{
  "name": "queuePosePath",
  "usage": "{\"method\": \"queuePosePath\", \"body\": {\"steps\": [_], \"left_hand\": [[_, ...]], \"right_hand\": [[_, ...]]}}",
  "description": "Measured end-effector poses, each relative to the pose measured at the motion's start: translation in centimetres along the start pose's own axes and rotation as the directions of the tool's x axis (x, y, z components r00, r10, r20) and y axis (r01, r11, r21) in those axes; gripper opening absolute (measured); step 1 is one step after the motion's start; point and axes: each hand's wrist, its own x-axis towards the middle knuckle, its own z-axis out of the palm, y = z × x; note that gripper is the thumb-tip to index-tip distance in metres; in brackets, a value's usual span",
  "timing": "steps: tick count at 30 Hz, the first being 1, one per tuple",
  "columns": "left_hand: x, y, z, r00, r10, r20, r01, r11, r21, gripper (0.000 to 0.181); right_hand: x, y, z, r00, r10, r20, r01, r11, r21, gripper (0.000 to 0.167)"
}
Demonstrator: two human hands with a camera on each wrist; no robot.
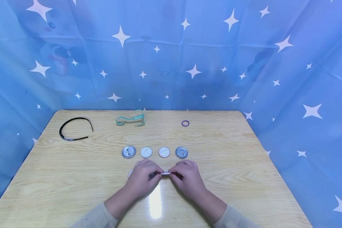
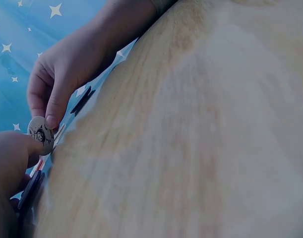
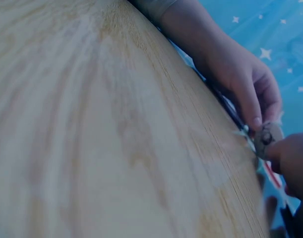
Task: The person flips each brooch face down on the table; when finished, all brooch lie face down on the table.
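Note:
Between both hands a round pin-back badge (image 1: 165, 173) is held just above the table, tilted almost edge-on in the head view. A dark drawing shows on the pale face of the badge (image 2: 40, 135) in the left wrist view. My left hand (image 1: 143, 177) pinches its left edge with thumb and fingers. The right hand (image 1: 187, 178) pinches the opposite edge. Beyond them lie a silver-backed badge (image 1: 128, 152), a white badge (image 1: 146, 152), a red-rimmed badge (image 1: 164, 152) and another silver-backed badge (image 1: 181, 152) in a row. A badge (image 1: 129, 173) is partly hidden by my left hand.
On the wooden table (image 1: 233, 164), a black headband (image 1: 63, 134) lies at the back left. A teal hooked item (image 1: 133, 118) and a purple ring (image 1: 185, 123) lie near the back edge. A blue star-patterned curtain (image 1: 171, 57) hangs behind.

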Motion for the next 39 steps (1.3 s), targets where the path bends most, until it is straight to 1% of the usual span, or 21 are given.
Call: {"method": "queuePosePath", "body": {"steps": [5, 13, 20, 22, 28, 30, 34, 39], "left_hand": [[-0.14, 0.11, -0.12, 0.999, -0.018, 0.027, 0.018, 1.0, 0.005, 0.015], [-0.09, 0.07, -0.14, 0.999, -0.024, 0.042, 0.023, 1.0, 0.015, 0.019], [-0.05, 0.09, -0.19, 0.995, -0.047, 0.088, 0.046, 0.999, 0.017, 0.018], [-0.04, 0.09, -0.13, 0.995, -0.043, 0.093, 0.041, 0.999, 0.022, 0.017], [-0.15, -0.1, 0.09, 0.997, -0.003, 0.08, -0.001, 0.999, 0.052, 0.015], [-0.17, -0.13, 0.12, 0.997, 0.003, 0.078, -0.008, 0.998, 0.061, 0.015], [-0.14, -0.1, 0.09, 0.997, 0.012, 0.079, -0.017, 0.998, 0.068, 0.016], [-0.06, -0.05, 0.04, 0.995, 0.009, 0.095, -0.017, 0.997, 0.073, 0.015]], "right_hand": [[-0.08, 0.14, 0.15, 1.0, -0.005, 0.011, 0.005, 1.0, -0.02, 0.015], [-0.19, 0.38, 0.27, 1.0, -0.009, 0.029, 0.01, 0.999, -0.047, 0.014], [-0.27, 0.22, 0.08, 0.997, 0.036, 0.065, -0.033, 0.999, -0.041, 0.019], [-0.29, 0.16, 0.01, 0.997, 0.035, 0.072, -0.032, 0.999, -0.042, 0.021], [-0.39, 0.23, 0.07, 0.998, -0.013, 0.065, 0.018, 0.997, -0.076, 0.024], [-0.4, 0.22, 0.04, 0.997, -0.017, 0.072, 0.023, 0.996, -0.085, 0.024], [-0.4, 0.12, -0.12, 0.995, -0.007, 0.103, 0.017, 0.995, -0.101, 0.025], [-0.3, -0.11, -0.52, 0.988, 0.008, 0.152, 0.011, 0.992, -0.125, 0.026]]}}
